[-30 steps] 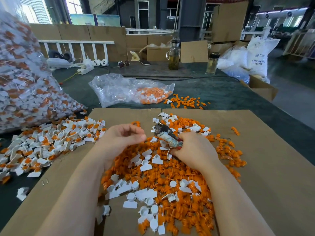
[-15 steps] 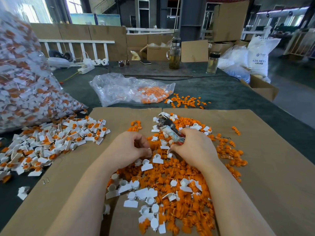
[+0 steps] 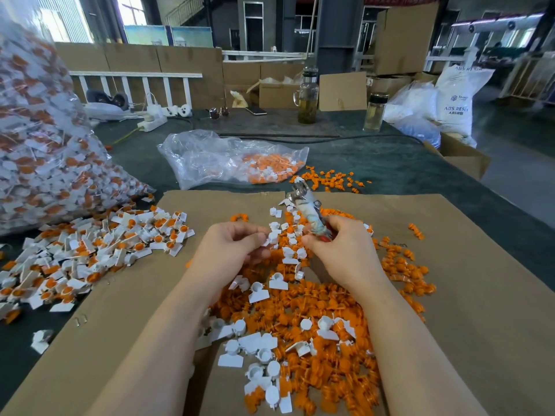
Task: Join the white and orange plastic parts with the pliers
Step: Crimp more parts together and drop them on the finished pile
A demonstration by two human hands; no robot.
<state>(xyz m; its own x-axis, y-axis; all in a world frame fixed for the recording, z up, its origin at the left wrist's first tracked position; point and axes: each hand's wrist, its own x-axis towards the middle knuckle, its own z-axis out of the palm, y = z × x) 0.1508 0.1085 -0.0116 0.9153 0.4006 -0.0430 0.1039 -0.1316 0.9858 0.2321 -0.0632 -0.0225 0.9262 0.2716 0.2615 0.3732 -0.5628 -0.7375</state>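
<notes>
Loose orange parts (image 3: 324, 298) and white parts (image 3: 255, 340) lie heaped on a cardboard sheet (image 3: 480, 295) in front of me. My left hand (image 3: 231, 250) pinches a small white part (image 3: 271, 237) between thumb and fingertips above the heap. My right hand (image 3: 339, 250) grips the taped handles of the pliers (image 3: 309, 210), whose metal jaws point up and away from me. The two hands are close together, with the white part just left of the pliers' handles.
A pile of joined white-and-orange pieces (image 3: 99, 247) lies to the left beside a big full plastic bag (image 3: 45, 151). A clear bag with orange parts (image 3: 234, 160) lies behind the cardboard. Two bottles (image 3: 307, 97) and boxes stand at the table's far edge.
My left hand dipped into the heap and has come up pinching a white part. The right hand has lifted the pliers a little higher and farther away.
</notes>
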